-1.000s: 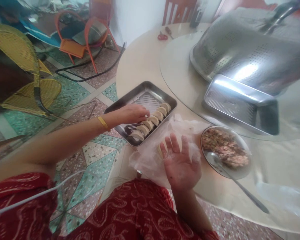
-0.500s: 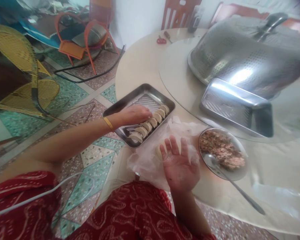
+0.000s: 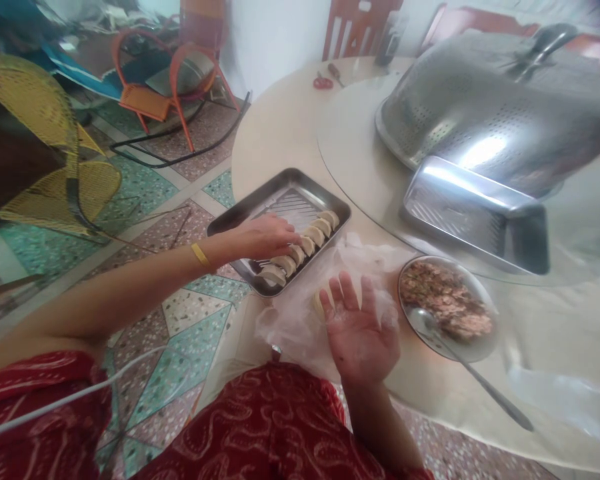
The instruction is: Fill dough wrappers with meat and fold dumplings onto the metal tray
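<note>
Fingers (image 3: 287, 235): those of the left hand (image 3: 265, 235) are drawn narrow, tips down on a dumpling in the row of dumplings (image 3: 300, 252); whether they pinch it or only press it I cannot tell.
Right hand (image 3: 363, 333): palm up, spread wide, holding nothing, floury, above the plastic sheet (image 3: 290, 313).
Wrappers (image 3: 319, 303): a pale round stack just beside the right fingertips.
Tray (image 3: 260, 207): steel, at the worktop (image 3: 280, 127) edge; dumplings line its near side, the far side is bare.
Filling bowl (image 3: 480, 347): right of the open palm, minced mix inside, spoon (image 3: 473, 373) resting in it.
Step in hand: as I judge it, seating a finished dumpling in line.
Next move calls for: likely a fresh wrapper laid in the open palm, then filling spooned on.
</note>
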### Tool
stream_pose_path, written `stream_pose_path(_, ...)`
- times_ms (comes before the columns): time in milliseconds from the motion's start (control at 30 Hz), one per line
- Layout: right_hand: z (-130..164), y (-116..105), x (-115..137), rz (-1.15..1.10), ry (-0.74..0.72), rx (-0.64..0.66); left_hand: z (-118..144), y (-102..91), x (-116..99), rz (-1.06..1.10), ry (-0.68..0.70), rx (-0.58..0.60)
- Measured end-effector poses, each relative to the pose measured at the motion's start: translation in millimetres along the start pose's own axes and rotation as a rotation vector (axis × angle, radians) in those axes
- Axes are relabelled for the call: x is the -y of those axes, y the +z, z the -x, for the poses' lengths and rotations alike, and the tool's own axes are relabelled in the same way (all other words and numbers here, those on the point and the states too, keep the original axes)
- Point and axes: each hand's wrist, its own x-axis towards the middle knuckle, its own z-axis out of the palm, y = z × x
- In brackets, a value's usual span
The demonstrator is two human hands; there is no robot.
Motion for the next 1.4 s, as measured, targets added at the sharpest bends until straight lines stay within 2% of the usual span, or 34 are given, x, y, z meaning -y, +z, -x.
stream_pose_path(200, 2, 0, 2, 0.017, -0.012, -0.014, -6, 8.4, -2, -0.013, 0.007, -0.019)
stream_pose_path(400, 2, -1, 1, 0.019, -0.018, -0.005, 11, -3.2, -5, 0.011, -0.017, -0.055)
stream_pose_path(567, 1, -2, 0, 0.0, -0.005, -0.005, 27, -7.7, -11, -0.007, 0.012, -0.011)
stream_pose_path(767, 2, 0, 0, 0.006, -0.008, -0.012, 27, -4.7, -17, -0.087, 0.023, 0.036)
stream_pose_path(933, 3, -1, 1, 0.015, -0.005, -0.016, 29, -1.4, -17, -0.095, 0.018, -0.022)
stream_pose_path(1100, 2, -4, 1, 0.03, -0.005, -0.024, 45, -7.3, -23, -0.026, -0.012, -0.086)
stream_pose_path(1233, 1, -5, 0, 0.031, 0.002, -0.015, 54, -10.5, -29, -0.04, -0.023, 0.027)
stream_pose_path(1400, 1, -6, -1, 0.045, -0.008, -0.017, 47, -10.9, -30, -0.077, 0.006, 0.161)
